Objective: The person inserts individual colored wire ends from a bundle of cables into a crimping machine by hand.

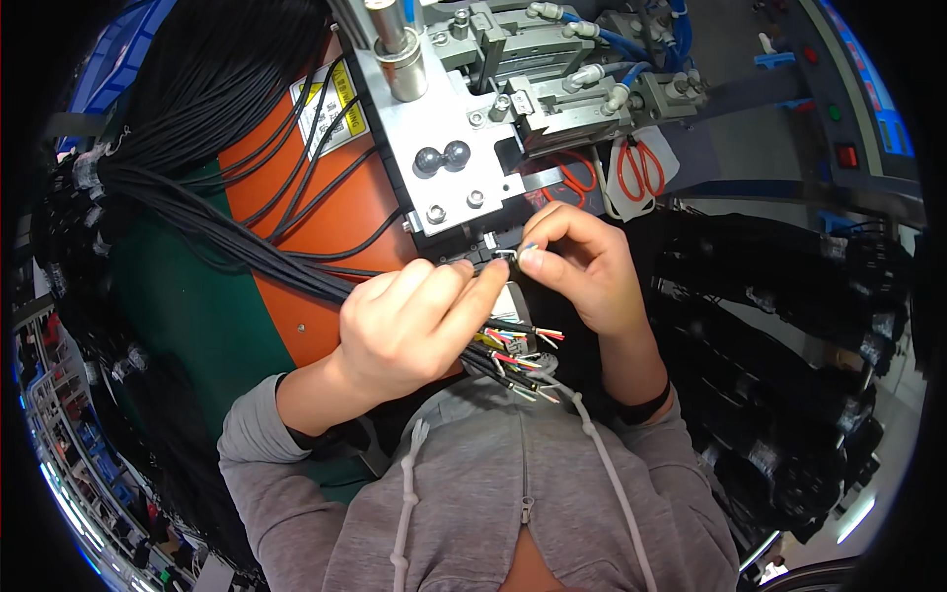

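My left hand is closed, its curled fingers over a bundle of black cables, with the index finger stretched toward a small fixture at the machine's lower edge. Out from beneath that hand come the cable ends, stripped into thin red, white, black, green and yellow wires. Thumb and forefinger of my right hand pinch thin wires, of which white and blue bits show. A short white wire bends between the two hands at the fixture. My fingers hide part of the contact there.
Above my hands stands a metal press block with pneumatic cylinders and blue air hoses. Black cables run across an orange panel at left. More bundled black cables hang at right. Red-handled tools lie behind my right hand.
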`<state>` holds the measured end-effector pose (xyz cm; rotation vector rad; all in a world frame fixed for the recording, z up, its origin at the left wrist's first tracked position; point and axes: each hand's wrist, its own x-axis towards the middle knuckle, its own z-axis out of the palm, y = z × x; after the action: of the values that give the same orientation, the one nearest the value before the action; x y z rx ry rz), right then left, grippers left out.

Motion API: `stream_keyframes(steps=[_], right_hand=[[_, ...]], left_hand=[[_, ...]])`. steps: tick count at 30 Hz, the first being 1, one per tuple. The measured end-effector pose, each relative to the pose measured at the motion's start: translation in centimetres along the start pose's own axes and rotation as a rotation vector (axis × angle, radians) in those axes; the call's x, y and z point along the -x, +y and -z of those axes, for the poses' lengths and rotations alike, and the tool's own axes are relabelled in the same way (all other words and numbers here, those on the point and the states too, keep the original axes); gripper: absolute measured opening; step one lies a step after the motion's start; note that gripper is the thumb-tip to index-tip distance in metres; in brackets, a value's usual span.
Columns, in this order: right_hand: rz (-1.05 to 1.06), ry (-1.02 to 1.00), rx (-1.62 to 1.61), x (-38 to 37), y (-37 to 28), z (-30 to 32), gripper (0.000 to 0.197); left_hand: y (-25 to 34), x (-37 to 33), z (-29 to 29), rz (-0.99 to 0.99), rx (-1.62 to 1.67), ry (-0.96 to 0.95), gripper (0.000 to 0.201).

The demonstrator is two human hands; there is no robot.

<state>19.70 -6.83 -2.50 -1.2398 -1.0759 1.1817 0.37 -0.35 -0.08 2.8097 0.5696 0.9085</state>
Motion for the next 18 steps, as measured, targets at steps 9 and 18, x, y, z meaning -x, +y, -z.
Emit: stream_keyframes(steps=[9, 18], right_hand=[[0.386, 0.161, 0.672, -1.0, 1.1, -1.6, 0.008], [0.436, 0.222, 0.597, -1.2, 2.6, -1.7, 0.007]], left_hand=[[0.7, 0.5, -0.3, 0.079, -0.147, -0.208, 0.042], [0.4, 0.3, -0.5, 0.068, -0.186, -0.188, 0.037]])
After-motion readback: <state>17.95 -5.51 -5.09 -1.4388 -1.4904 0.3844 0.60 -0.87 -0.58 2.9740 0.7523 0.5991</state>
